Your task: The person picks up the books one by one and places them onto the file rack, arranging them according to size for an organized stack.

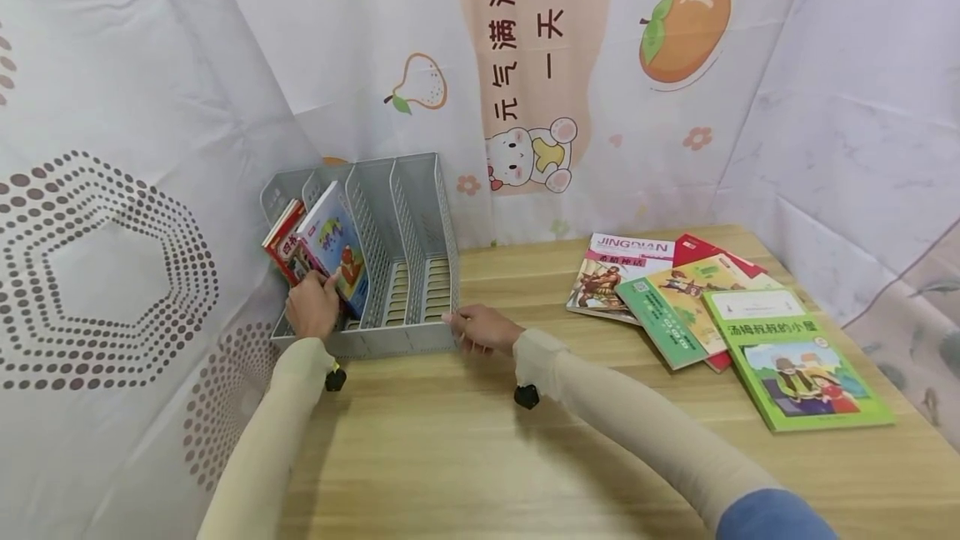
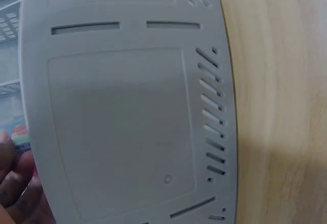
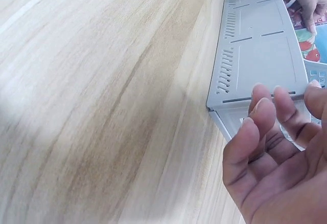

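A grey magazine rack [image 1: 401,341] with upright dividers stands at the left of the table, against the cloth. Two books lean in its left slots: a red one [image 1: 283,242] and a blue picture book [image 1: 341,252] with a cartoon cover. My left hand [image 1: 312,307] holds the lower front edge of the blue book, its thumb on the cover. At the rack's front right corner, my right hand [image 1: 486,328] pinches the rim between thumb and forefinger. In the right wrist view its other fingers [image 3: 250,142] curl loosely outside. The rack's front wall [image 2: 122,127] fills the left wrist view.
On the right of the wooden table [image 1: 420,457] several books overlap: a white one [image 1: 600,282], a red one [image 1: 693,248], a yellow and green one [image 1: 667,327] and a bright green one [image 1: 810,415]. Printed cloth [image 1: 360,15] hangs behind and at both sides.
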`<state>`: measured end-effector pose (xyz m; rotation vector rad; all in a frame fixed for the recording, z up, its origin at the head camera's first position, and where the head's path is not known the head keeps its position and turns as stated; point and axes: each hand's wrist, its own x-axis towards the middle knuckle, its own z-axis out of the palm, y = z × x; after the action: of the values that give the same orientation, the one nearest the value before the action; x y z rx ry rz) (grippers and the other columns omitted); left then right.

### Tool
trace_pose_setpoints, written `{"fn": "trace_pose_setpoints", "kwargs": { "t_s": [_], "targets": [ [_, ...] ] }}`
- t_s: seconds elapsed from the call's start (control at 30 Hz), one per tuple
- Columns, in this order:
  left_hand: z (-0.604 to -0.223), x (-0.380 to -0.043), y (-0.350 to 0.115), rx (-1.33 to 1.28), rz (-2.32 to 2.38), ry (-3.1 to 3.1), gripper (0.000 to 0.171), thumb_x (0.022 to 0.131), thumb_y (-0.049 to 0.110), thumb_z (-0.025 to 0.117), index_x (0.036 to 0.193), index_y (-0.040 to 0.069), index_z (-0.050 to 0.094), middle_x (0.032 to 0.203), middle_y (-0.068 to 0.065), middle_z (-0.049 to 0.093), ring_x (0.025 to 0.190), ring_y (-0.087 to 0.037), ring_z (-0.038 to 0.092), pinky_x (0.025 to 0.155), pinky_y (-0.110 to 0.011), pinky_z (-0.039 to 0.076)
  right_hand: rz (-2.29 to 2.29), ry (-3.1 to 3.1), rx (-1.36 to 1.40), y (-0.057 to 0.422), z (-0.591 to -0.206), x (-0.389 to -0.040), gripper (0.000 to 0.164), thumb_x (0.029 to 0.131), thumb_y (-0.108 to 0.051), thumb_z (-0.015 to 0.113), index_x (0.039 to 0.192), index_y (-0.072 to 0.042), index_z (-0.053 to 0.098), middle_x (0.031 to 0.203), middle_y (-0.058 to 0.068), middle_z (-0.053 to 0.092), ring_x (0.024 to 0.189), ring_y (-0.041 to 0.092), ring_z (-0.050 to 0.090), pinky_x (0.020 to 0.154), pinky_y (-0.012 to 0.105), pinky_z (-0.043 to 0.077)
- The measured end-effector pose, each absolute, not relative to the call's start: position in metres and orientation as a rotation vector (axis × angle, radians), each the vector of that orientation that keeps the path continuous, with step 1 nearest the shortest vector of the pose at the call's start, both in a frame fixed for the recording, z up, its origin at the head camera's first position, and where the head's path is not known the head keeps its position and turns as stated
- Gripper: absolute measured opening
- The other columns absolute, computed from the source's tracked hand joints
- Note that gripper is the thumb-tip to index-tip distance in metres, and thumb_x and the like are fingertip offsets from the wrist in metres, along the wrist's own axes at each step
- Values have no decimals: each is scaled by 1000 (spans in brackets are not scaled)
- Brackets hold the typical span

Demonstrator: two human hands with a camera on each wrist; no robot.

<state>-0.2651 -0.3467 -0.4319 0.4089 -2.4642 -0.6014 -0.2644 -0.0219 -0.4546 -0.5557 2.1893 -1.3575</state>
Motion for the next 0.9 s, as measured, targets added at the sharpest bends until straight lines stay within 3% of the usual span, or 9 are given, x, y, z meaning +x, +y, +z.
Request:
{"fn": "trace_pose_setpoints", "kwargs": {
  "t_s": [0.2, 0.33, 0.5, 0.63, 0.77, 0.9],
  "targets": [
    [-433, -262, -339, 340, -624, -2484, 46, 107, 37, 55, 70, 9, 56, 58, -10, 53, 57, -34, 55, 59, -47, 40, -1268, 2293, -582, -12, -454, -272, 52, 106, -48, 53, 108, 2, 67, 88, 18, 69, 66, 22, 58, 56, 36, 50],
    [-435, -261, -320, 171, -715, -2410, 37, 105, 29, 58, 75, 8, 63, 60, -8, 56, 55, -28, 52, 59, -42, 39, -1221, 2396, -669, -7, -451, -275, 42, 106, -46, 55, 104, -5, 65, 98, 16, 70, 83, 26, 65, 68, 41, 54],
    [-435, -264, -286, -99, -882, -2410, 32, 106, 33, 58, 101, 5, 71, 90, -12, 67, 78, -27, 61, 72, -44, 48, -1180, 2593, -734, 2, -447, -280, 32, 104, -43, 59, 104, -12, 64, 104, 6, 67, 95, 20, 62, 82, 39, 52],
    [-437, -269, -260, -309, -969, -2494, 37, 106, 37, 58, 124, 7, 68, 119, -14, 63, 102, -32, 62, 85, -49, 53, -1157, 2690, -735, 12, -444, -285, 37, 103, -42, 62, 118, -8, 63, 119, 11, 66, 111, 27, 62, 99, 45, 48],
    [-439, -272, -239, -446, -935, -2560, 44, 106, 37, 58, 140, 10, 60, 142, -16, 54, 126, -37, 53, 100, -58, 46, -1111, 2767, -739, 26, -442, -288, 51, 102, -48, 61, 129, -5, 60, 132, 16, 63, 123, 34, 54, 110, 51, 38],
    [-440, -274, -217, -546, -865, -2605, 51, 106, 41, 56, 146, 10, 55, 151, -17, 48, 140, -37, 42, 111, -61, 34, -1072, 2830, -706, 45, -440, -290, 60, 100, -56, 60, 132, -5, 60, 132, 15, 64, 118, 36, 48, 104, 51, 40]
  ]
}}
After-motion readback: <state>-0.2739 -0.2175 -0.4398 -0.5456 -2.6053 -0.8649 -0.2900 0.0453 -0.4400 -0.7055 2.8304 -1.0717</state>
